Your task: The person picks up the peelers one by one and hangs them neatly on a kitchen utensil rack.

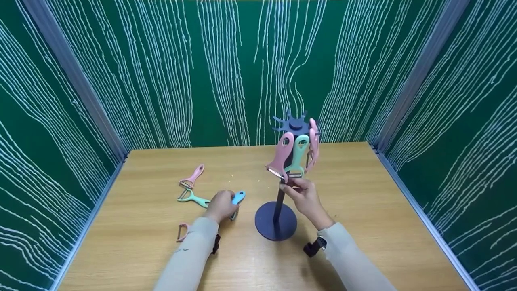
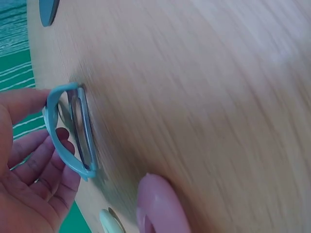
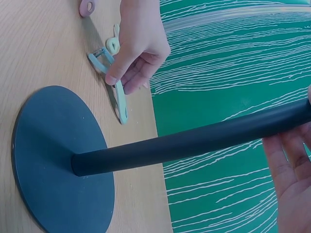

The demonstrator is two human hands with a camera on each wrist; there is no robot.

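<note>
My left hand (image 1: 221, 205) pinches a blue peeler (image 1: 239, 197) between thumb and fingers, low over the table. In the left wrist view the peeler's blade frame (image 2: 87, 133) faces the tabletop. My right hand (image 1: 305, 198) holds the dark pole (image 3: 194, 143) of a stand, just below the hanging peelers. From the stand's pronged top (image 1: 296, 124) hang a pink peeler (image 1: 280, 157) and a green peeler (image 1: 299, 152) at the front, with more pink peelers (image 1: 314, 149) on the right side. Some prongs at the left and back carry nothing.
Left of my left hand lie a pink peeler (image 1: 196, 176) and a green peeler (image 1: 195, 198) on the wooden table (image 1: 371, 242). Another pink peeler (image 1: 183, 231) is partly hidden by my left sleeve. The stand's round base (image 1: 276, 232) rests right of my left hand.
</note>
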